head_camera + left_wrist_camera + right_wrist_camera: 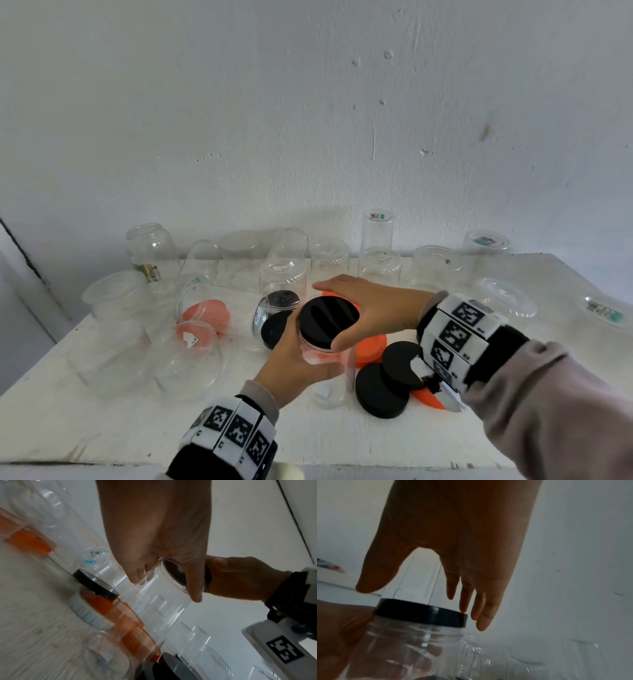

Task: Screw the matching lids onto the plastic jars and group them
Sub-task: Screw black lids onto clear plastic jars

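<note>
Clear jar (325, 356) with the black lid (329, 317) on its mouth stands at the middle of the white table (102, 428), near the front edge, long axis upright. The left hand (291, 366) wraps it from the near-left side, fingers curled round the transparent wall just below the lid; the left wrist view shows the same hold, thumb on one side and fingers on the other.

The right hand (370, 308) comes in from the right and arches over the lid. Its thumb lies at the near rim and its fingers reach past the far rim, but the right wrist view shows the fingers straight and spread with a gap above the lid's top, so I judge it released, hovering rather than grasping (contact at the thumb tip I cannot tell).

What the next twist depends on: the lid lies directly beneath the right palm, its turning axis in line with the jar's upright axis, so the right hand is the nearer one for closing on the rim while the left braces the body.

Loose black lids (383, 387) and an orange lid (371, 349) lie just right of the jar; a crowd of uncapped jars (376, 263) stands behind.
</note>
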Available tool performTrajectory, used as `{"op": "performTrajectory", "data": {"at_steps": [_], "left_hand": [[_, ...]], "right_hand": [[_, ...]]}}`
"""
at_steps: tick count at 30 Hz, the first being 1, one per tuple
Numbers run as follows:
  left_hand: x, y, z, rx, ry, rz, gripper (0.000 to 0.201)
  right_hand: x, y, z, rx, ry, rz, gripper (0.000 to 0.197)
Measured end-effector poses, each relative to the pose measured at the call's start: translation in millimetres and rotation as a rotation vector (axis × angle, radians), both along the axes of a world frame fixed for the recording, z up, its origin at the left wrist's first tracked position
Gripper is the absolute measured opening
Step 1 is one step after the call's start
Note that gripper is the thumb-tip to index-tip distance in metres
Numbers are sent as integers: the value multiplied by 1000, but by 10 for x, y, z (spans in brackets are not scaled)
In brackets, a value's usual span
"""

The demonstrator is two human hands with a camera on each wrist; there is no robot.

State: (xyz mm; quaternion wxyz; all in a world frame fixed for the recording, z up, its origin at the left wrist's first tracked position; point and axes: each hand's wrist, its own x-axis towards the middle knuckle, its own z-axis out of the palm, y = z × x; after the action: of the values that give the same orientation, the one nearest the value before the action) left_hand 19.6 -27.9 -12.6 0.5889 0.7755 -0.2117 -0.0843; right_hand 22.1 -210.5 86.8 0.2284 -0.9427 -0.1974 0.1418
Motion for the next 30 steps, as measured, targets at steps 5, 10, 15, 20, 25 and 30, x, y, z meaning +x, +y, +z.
{"op": "performTrajectory", "data": {"at_steps": [5,10,15,20,25,30], "left_hand": [[16,-20,-28,-14,-7,47,90],[58,-49,2,-21,23,65,90],[74,-46,-3,-19,28,61,89],[82,-28,-7,-17,34,44,88],[88,-21,12,-2,15,36,88],[76,-22,8,-1,-8,51,86]], "right_hand": [[109,167,110,-205,-20,64,91],[180,250,196,-325,-9,92,87],[209,291,240,-368,10,111,84],[223,334,277,-407,-12,149,80],[232,344,275,-426,-22,184,76],[235,350,252,-414,-87,190,76]]}}
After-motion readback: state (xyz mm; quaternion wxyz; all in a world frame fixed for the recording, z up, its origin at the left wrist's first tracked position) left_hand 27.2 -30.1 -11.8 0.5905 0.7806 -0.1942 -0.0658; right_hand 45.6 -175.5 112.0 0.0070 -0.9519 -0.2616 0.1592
